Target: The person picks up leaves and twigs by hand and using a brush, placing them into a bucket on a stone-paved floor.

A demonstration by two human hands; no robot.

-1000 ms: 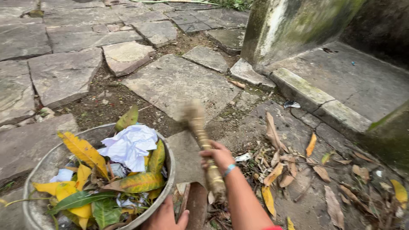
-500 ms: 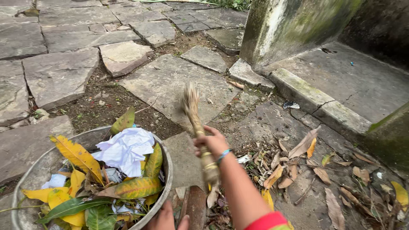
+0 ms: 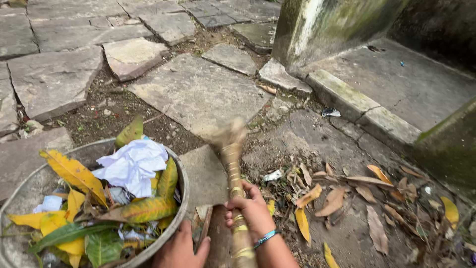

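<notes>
Flagstones point(image 3: 198, 94), grey and uneven with damp soil in the gaps, spread out below a mossy concrete step point(image 3: 367, 119). Right hand point(image 3: 253, 211) is clenched around the handle of a broom point(image 3: 233, 173) — a stiff bundle bound with gold-coloured rings, its upper end blurred. Left hand point(image 3: 181, 248) rests at the rim of a basin point(image 3: 183, 188), a round, dull metal bowl near the broom; whether it grips the rim I cannot tell, since the fingers are cut off by the frame edge. Between the two hands sits a flat, rusty dustpan point(image 3: 210, 231), only partly visible. The basin is heaped with yellow and green leaves point(image 3: 74, 173), waxy and curled, and crumpled white paper point(image 3: 131, 166). Dry brown leaves point(image 3: 332, 198) lie scattered on the ground to the right.

Risks, as I judge them: the basin is piled above its rim, so a nudge from either hand could spill leaves back out — and the rough joints between stones could trap small litter.
</notes>
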